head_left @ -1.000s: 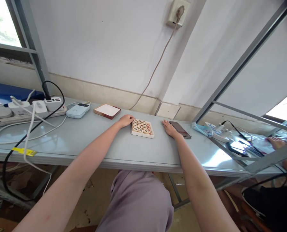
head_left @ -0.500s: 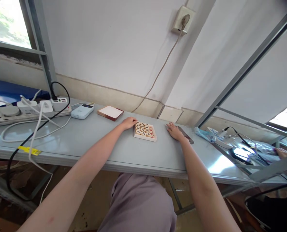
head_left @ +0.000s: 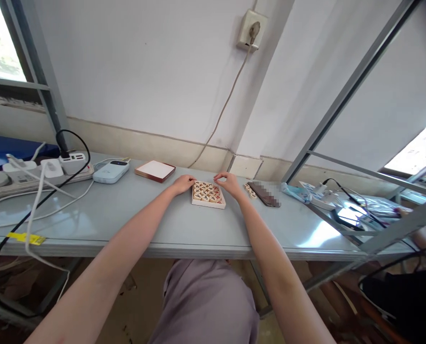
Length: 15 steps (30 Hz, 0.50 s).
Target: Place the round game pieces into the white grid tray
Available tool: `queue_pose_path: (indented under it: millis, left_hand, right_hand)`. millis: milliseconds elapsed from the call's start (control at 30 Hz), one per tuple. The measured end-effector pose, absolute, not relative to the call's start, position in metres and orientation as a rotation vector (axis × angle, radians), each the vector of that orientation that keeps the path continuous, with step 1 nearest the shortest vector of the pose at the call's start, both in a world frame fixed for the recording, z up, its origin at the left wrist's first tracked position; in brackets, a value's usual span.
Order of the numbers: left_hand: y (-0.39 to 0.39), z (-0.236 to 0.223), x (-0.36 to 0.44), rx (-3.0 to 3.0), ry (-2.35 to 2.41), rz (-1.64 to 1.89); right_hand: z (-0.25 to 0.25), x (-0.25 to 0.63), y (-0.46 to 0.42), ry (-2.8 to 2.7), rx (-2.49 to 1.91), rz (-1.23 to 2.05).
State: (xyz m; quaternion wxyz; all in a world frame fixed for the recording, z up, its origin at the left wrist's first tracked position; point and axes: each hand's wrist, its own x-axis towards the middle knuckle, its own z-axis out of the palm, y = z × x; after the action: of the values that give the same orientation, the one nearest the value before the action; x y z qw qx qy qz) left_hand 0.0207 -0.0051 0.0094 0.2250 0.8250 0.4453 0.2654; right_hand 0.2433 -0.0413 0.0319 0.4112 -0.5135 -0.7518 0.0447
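Note:
A small white box [head_left: 207,204] full of round xiangqi pieces [head_left: 206,191] with black and red characters lies flat on the grey table. My left hand [head_left: 184,184] is closed on the box's far left corner. At the far right corner my right hand [head_left: 228,182] bends thumb and forefinger together in a pinch; what sits between the fingertips is too small to tell. Several loose xiangqi pieces [head_left: 250,191] lie to the right, against a dark phone [head_left: 266,195], part of which is blurred out.
A box lid [head_left: 155,170] lies left of the box, then a light blue device [head_left: 111,172] and a power strip [head_left: 30,179] with cables. At right stand a metal frame post [head_left: 327,114], a blue plastic packet [head_left: 296,192] and another person's hand [head_left: 406,215].
My right hand has moved left from beside the phone to the box's right corner, uncovering the loose pieces. My left hand stays at the box. The view has turned slightly right.

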Motion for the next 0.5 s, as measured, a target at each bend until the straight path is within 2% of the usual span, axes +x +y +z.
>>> queue_pose_path:
  millis: [233,400,500]
  left_hand:
    - [-0.008,0.012,0.021,2.276,1.225,0.726]
    - [-0.008,0.012,0.02,2.29,1.233,0.728]
    - [-0.009,0.012,0.02,2.287,1.235,0.732]
  right_hand:
    - [0.025,0.243,-0.047,-1.899,-1.333,0.251]
    - [0.028,0.237,-0.053,-2.065,-1.362,0.581]
    - [0.031,0.235,-0.058,-2.095,-1.375,0.622]
